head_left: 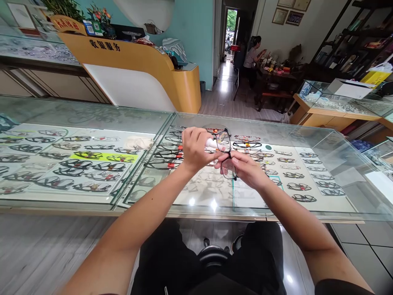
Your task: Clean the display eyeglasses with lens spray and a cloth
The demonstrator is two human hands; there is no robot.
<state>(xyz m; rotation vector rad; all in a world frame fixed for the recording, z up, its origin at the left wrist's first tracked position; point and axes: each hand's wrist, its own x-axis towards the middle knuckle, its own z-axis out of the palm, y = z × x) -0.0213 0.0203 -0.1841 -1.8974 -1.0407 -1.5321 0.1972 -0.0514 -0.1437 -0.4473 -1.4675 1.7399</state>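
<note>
Above the glass counter, my right hand (249, 169) grips a pair of eyeglasses (230, 155) with a thin dark frame near the bridge. The eyeglasses are turned on end, one lens above the other. My left hand (195, 148) is closed around a small white bottle (211, 143), whose end points at the upper lens. Most of the bottle is hidden by the fingers. Both hands are close together, with the left thumb near the bridge of the eyeglasses.
Under the hands is a glass display case (196, 196) holding several rows of eyeglasses. Another case (61, 196) adjoins it on the left. Beyond stand a curved cashier counter (187, 88) and a person (251, 61) at a table. Below me is a black stool (213, 255).
</note>
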